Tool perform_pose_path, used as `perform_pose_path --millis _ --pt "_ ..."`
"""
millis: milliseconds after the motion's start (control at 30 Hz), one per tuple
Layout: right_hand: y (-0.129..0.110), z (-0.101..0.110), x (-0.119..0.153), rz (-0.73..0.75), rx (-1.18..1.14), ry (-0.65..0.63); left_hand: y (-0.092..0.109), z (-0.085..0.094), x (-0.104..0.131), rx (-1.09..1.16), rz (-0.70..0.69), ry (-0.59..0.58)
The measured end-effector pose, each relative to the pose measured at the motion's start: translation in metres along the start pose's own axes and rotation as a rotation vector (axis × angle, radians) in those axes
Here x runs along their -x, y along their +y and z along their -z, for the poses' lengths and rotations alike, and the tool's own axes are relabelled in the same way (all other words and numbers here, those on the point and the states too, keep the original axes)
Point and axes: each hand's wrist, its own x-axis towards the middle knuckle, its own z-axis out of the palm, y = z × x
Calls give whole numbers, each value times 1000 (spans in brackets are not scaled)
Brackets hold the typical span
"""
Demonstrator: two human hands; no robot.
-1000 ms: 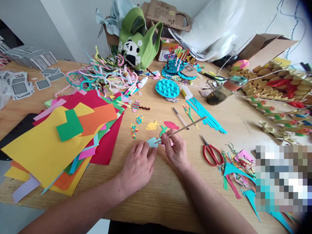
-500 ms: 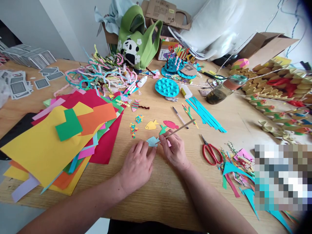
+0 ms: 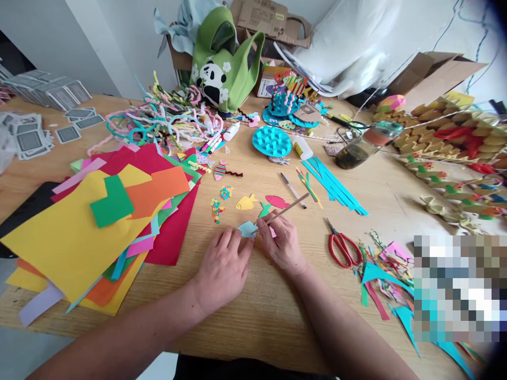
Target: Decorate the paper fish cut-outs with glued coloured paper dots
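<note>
Two hands on counter (image 3: 277, 316): left hand (image 3: 223, 266) flat, fingertips pinning blue fish (image 3: 247, 229); right hand (image 3: 282, 244) grips stick (image 3: 284, 210), tip seemingly touching fish. Yellow fish (image 3: 246, 202), pink fish (image 3: 277, 201) just beyond; scissors (image 3: 343, 247) right.

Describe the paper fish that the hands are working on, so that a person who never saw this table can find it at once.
Start at the big pile of coloured paper sheets on the wooden table and look just to its right, near the front edge. There the left hand pins down a light blue paper fish while the right hand touches it with a thin stick. The yellow fish, pink fish and green fish lie loose behind it.
</note>
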Motion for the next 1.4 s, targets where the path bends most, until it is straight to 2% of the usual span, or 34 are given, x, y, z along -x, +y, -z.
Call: perform_pose_path --millis 233,700,1400 --pt "-2 1 3 -19 -34 85 0 0 0 12 -2 6" --pt "3 -4 5 -5 -27 42 0 0 0 4 3 2" --pt "-1 -5 3 39 -78 -40 0 0 0 -3 1 -8"
